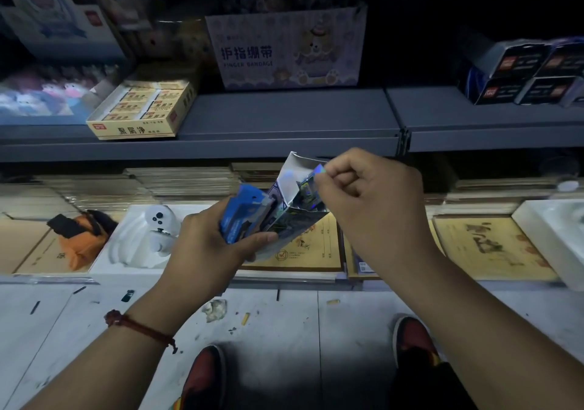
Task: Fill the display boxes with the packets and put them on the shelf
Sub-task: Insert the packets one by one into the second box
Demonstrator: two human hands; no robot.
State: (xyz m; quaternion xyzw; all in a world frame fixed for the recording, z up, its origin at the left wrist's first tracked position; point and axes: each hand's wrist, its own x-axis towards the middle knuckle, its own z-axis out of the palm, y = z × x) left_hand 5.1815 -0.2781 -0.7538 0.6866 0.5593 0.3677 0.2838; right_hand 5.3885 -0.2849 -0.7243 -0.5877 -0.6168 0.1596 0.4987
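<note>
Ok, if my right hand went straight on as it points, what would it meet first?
Likely the display box in the left hand; the packet the right hand pinches is at its mouth.

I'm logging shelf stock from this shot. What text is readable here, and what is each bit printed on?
"护指绷带": on the pale cartoon-bear box at the back of the shelf.
"FINGER BANDAGE": same box, just beneath.
"聚屑净": front of the yellow tray box.
Dark boxes at right, the tan sheets below, and the display box held by the left hand: print too blurred to read.
</note>
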